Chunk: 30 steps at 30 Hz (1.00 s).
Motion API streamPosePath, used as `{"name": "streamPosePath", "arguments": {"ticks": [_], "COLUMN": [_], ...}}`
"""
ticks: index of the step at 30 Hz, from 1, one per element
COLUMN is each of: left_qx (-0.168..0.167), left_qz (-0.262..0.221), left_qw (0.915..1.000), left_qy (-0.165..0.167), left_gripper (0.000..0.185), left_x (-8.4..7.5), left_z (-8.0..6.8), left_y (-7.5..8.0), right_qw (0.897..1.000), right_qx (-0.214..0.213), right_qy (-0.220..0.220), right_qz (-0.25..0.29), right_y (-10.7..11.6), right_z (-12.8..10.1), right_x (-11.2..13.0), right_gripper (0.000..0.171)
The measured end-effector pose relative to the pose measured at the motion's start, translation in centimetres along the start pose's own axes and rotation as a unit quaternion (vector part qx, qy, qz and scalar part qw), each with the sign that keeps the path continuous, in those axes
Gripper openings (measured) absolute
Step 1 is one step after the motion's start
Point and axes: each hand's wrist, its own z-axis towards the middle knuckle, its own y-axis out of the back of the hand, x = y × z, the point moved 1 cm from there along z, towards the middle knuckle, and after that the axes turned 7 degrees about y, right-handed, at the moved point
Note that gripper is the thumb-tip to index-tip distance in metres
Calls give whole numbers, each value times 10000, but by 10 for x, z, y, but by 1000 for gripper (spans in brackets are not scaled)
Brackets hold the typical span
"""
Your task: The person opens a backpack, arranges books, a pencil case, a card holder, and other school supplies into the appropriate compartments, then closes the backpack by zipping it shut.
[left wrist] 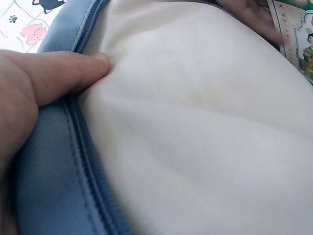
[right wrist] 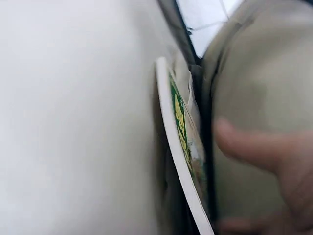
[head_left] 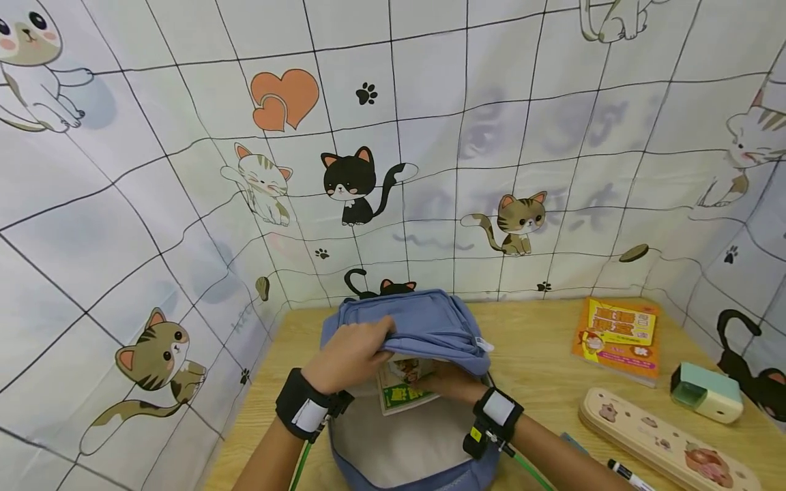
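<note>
The left hand (head_left: 350, 351) is gripping and lifting the blue backpack's (head_left: 430, 324) flap on the counter (head_left: 540, 368). The right hand (head_left: 451, 383), fingers curled, is holding a green book (head_left: 399, 395) inside the opening. An orange book (head_left: 620, 337), pencil case (head_left: 663, 436) and mint device (head_left: 706, 392) are lying right.

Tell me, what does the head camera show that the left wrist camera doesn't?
Only the head view shows the wooden table, the orange book, the pencil case, the mint-green device, the marker, and both hands: the left hand gripping the bag's flap, the right hand on the green book.

Only the left wrist view shows the zipper close up, with a finger beside it.

Both show the blue backpack, its cream lining and the cat-print cloth.
</note>
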Motion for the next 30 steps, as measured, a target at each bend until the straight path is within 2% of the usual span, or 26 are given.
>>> {"name": "streamPosePath", "arguments": {"ticks": [3, 6, 11, 16, 18, 24, 30], "left_qx": [-50, -50, -89, -50, -49, -106, -109], "left_qz": [-9, -27, 1, -6, 32, 98, 118], "left_qw": [10000, 10000, 9998, 9998, 9997, 9994, 9991], "left_qy": [-12, -60, -161, -207, -233, -321, -387], "left_gripper": [10, 12, 15, 16, 16, 18, 19], "left_x": [-2, -4, -8, -12, -14, -15, -14], "left_z": [-1, 0, 5, 8, 9, 13, 17], "left_y": [-1, -1, 0, -2, -3, -4, -5], "right_qw": [9951, 9864, 9728, 9554, 9513, 9551, 9562], "right_qx": [93, 204, 81, -59, -65, -10, -100], "right_qy": [-68, -5, 404, 848, 934, 1046, 990], "right_qz": [-982, -1628, -2280, -2829, -2937, -2771, -2752], "right_y": [-6, -8, -3, -1, 1, 9, 10], "right_z": [-7, -11, -9, -5, -4, -3, 0], "right_x": [-2, -3, -5, -6, -6, -1, -5], "right_gripper": [98, 100, 80, 70, 68, 53, 56]}}
